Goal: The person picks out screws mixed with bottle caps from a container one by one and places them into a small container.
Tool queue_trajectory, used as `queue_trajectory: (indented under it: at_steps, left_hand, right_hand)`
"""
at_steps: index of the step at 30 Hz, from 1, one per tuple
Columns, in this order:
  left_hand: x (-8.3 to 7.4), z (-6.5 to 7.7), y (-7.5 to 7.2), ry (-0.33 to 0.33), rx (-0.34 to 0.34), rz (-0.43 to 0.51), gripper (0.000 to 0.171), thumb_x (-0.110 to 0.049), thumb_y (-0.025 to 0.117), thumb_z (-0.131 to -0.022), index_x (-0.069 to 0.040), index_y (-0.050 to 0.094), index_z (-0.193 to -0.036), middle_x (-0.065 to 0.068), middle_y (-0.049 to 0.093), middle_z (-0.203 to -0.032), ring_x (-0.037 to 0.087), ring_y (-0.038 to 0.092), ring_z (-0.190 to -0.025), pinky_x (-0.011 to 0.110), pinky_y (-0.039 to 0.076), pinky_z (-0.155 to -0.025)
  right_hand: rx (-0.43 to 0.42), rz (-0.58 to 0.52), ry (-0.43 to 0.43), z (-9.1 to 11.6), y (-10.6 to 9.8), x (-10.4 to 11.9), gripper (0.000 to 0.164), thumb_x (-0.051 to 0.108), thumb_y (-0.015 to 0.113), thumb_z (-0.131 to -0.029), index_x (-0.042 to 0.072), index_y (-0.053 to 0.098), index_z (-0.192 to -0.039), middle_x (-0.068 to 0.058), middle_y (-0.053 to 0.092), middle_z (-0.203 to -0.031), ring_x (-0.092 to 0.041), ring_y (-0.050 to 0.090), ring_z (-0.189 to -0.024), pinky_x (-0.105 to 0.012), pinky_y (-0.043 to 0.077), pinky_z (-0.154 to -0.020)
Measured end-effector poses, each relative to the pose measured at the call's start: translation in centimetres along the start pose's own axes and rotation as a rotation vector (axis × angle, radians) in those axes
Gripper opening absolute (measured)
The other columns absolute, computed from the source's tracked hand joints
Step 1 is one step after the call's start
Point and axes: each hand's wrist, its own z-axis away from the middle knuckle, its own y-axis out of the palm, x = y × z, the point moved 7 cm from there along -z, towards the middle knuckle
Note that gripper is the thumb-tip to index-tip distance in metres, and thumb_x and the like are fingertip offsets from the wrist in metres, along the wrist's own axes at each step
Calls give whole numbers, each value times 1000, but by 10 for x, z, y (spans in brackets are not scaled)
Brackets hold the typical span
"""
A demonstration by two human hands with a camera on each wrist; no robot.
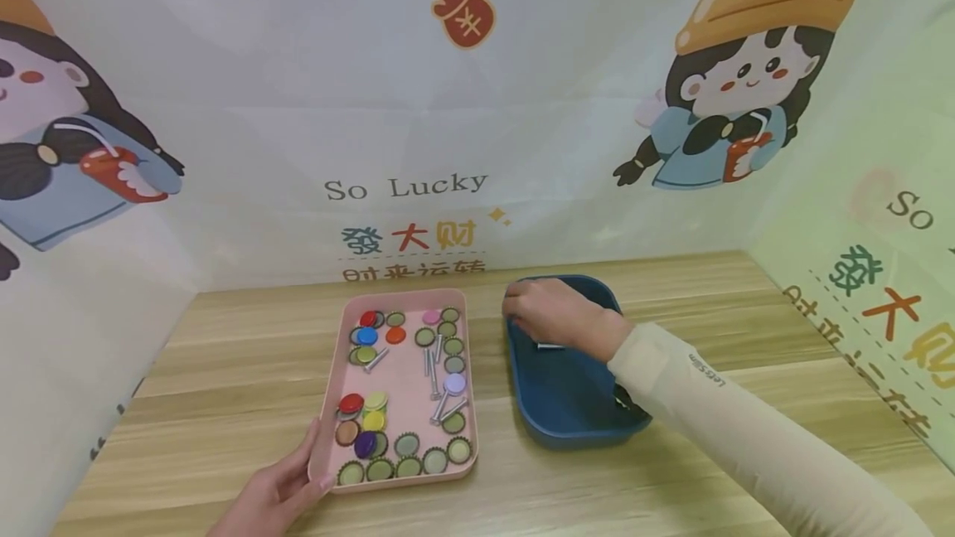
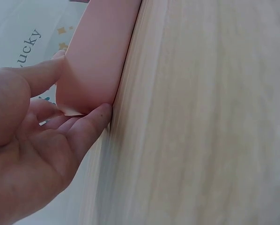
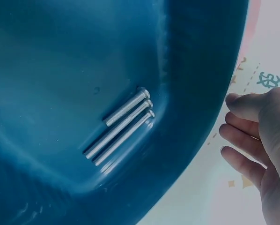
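Pink tray [image 1: 406,381] is being gripped at its near left corner by the left hand [image 1: 279,487], thumb and fingers curling round it. Right hand [image 1: 548,309] is hanging by the far left rim of the blue bin [image 1: 555,400]; its fingers are bending loosely, slightly apart, with nothing visible between them. Can't tell if they're touching the rim.

Below that hand, three bolts [image 3: 117,130] are lying side by side in a corner of the bin. More bolts [image 1: 433,375] are lying in the tray, mostly on its right side, one near the upper left, among bottle caps [image 1: 408,466] and coloured discs [image 1: 366,336]. Both containers are sitting side by side, apart, on the wooden table [image 1: 224,371].

Step, judging by the layout: bolts are probably going from tray to bin, right hand between picks. Next move likely calls for reaching over the tray and pinching one bolt without dragging caps, left hand steadying.
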Motion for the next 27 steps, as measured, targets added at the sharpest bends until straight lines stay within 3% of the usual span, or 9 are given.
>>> queue_trajectory:
  at_steps: [6,10,18,23,27]
  left_hand:
    - [0,0,0,2,4,9,83,-24,63,-100,4,9,-157,34,19,-159,45,47,-137,29,57,-98]
    - [1,-1,0,6,11,24,84,-24,63,-99,4,8,-157,35,17,-159,45,47,-137,29,57,-98]
    - [0,-1,0,13,8,13,84,-22,63,-99,5,9,-157,36,19,-158,46,48,-136,29,57,-97]
    - [2,-1,0,-13,2,13,84,-24,63,-99,3,9,-157,35,21,-158,45,48,-136,30,57,-98]
    - [2,-1,1,-28,5,22,85,-26,63,-99,2,8,-158,35,23,-157,45,48,-137,30,57,-98]
  right_hand:
    - [-15,22,-24,-6,2,6,5,11,73,-92,12,75,-97,-3,63,-86,-17,64,-77,-31,57,-66]
    - [-1,42,-34,-10,2,12,12,12,73,-91,12,75,-103,-4,66,-92,-18,66,-84,-32,59,-71]
    - [6,53,-62,-26,4,26,16,16,79,-87,13,77,-103,-3,66,-91,-16,63,-81,-31,58,-70]
    - [10,29,-94,-35,7,38,14,16,74,-91,15,78,-104,-2,72,-100,-16,67,-91,-32,60,-76]
    - [63,19,-88,-43,12,46,11,19,71,-94,14,78,-101,-1,71,-97,-16,66,-88,-31,60,-74]
